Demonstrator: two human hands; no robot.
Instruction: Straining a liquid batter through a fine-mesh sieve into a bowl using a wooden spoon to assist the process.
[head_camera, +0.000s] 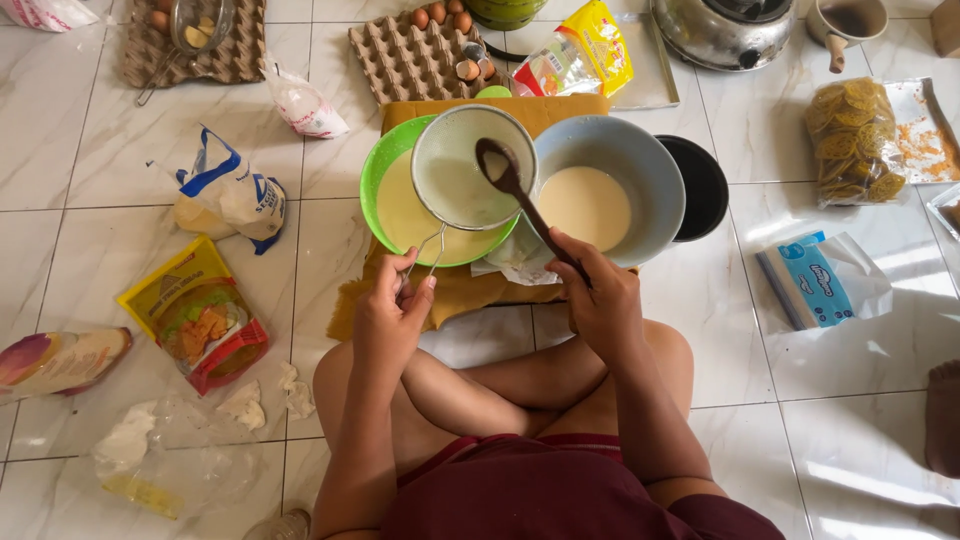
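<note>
I sit cross-legged on a tiled floor. My left hand (395, 305) grips the wire handle of a round metal sieve (455, 185), held over a green bowl (385, 160) of pale yellow batter. My right hand (595, 295) holds a dark wooden spoon (515, 190) whose bowl rests inside the sieve. A grey-blue bowl (650, 170) with more pale batter stands just to the right, touching the green one. Both bowls sit on a mustard-yellow cloth (460, 290).
A black pan (705, 185) sits behind the grey-blue bowl. Egg trays (400, 60), a flour bag (230, 195), yellow packets (195, 315), a bag of round crackers (850, 140), a blue-and-white packet (815, 280), a metal kettle (720, 30) and a cup (845, 25) lie around on the floor.
</note>
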